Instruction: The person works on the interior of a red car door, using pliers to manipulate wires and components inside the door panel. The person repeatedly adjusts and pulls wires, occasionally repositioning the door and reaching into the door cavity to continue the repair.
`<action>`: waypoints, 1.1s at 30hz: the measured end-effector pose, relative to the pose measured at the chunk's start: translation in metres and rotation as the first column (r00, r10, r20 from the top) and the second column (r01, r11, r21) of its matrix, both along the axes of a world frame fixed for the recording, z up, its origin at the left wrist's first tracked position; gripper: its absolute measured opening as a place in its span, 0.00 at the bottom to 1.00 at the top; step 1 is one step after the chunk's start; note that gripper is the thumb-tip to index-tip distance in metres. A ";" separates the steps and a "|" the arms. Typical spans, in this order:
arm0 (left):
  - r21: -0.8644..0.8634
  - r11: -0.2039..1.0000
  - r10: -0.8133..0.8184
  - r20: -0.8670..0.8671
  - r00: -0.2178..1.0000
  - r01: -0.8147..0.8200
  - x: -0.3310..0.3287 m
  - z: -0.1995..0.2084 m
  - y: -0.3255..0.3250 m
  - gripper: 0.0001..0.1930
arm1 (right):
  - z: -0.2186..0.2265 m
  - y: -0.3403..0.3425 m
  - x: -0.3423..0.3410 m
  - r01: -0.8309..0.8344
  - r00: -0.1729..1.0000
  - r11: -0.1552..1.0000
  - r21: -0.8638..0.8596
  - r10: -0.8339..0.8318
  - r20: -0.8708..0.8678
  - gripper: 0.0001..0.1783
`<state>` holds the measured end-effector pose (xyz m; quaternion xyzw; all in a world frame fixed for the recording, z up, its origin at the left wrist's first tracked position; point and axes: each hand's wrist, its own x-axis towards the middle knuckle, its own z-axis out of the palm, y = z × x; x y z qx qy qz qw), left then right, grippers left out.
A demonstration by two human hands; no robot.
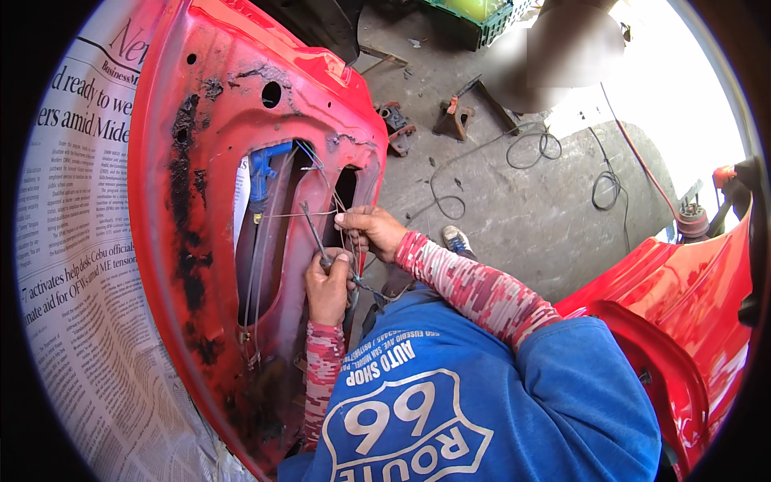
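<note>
A red car door panel (pixel 229 88) leans on its side at the left, its inner face toward me, with cut openings and black smears. My left hand (pixel 328 291), beside the door's edge, is closed around a slim metal tool (pixel 312 227) with a thin shaft and dark grip; its exact kind is unclear. Just above it, my right hand (pixel 373 231) pinches a thin copper-coloured wire (pixel 297 214). The wire runs across to a blue plastic device (pixel 261 178) with a brass-coloured end, inside the door opening. Dark, tangled cable (pixel 368 285) hangs below my hands.
Newspaper sheets (pixel 84 265) cover the area left of the door. On the concrete floor lie jack stands (pixel 454 118), looped cables (pixel 610 189) and a green crate (pixel 486 22). A red car body panel (pixel 675 297) stands at the right. A shoe (pixel 456 239) shows below my right forearm.
</note>
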<state>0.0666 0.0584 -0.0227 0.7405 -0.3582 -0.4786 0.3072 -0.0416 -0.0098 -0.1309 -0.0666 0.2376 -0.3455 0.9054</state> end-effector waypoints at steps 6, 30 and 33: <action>-0.018 1.000 0.011 -0.101 0.995 -0.013 0.000 0.003 -0.001 0.04 | 0.009 -0.005 -0.008 -0.004 0.999 1.000 0.008 0.004 -0.044 0.15; -0.045 0.994 -0.095 0.130 0.987 0.101 0.004 -0.007 -0.001 0.04 | 0.011 -0.017 -0.032 -0.223 0.974 0.975 0.001 0.223 -0.044 0.12; -0.150 0.969 -0.153 0.263 0.953 0.197 0.001 -0.009 0.000 0.06 | 0.011 -0.017 -0.038 -0.214 0.974 0.976 -0.051 0.209 -0.089 0.14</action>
